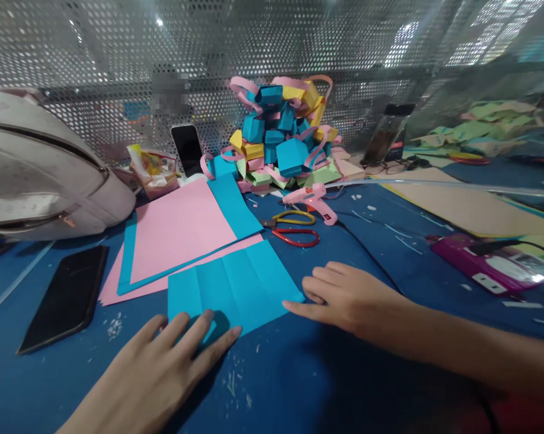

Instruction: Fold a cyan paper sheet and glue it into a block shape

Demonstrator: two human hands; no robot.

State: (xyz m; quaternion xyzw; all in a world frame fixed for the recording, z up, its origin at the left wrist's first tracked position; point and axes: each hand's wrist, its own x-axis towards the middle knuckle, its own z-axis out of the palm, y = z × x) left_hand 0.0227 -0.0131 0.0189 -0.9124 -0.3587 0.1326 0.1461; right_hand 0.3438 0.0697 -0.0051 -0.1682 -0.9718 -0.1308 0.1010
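Note:
A sheet of blue paper (236, 277) with several fold creases lies on the table in front of me. My left hand (163, 361) rests on its near left part, fingers spread and thumb along the near edge. At the right corner of the sheet, my right hand (339, 298) has its fingers curled, with the corner between thumb and fingers. Behind the sheet are stacked pink paper (181, 229) and more blue paper (238, 208). Scissors (294, 229) with one yellow and one red handle lie beside the stack, close to a pink glue gun (315, 200).
A pile of folded paper boxes with handles (276, 129) stands at the back. To the left are a black phone (68, 295), a pale bag (46, 169) and another upright phone (187, 149). A purple power strip (484, 262), a bottle (387, 135) and card sheets (453, 202) are on the right.

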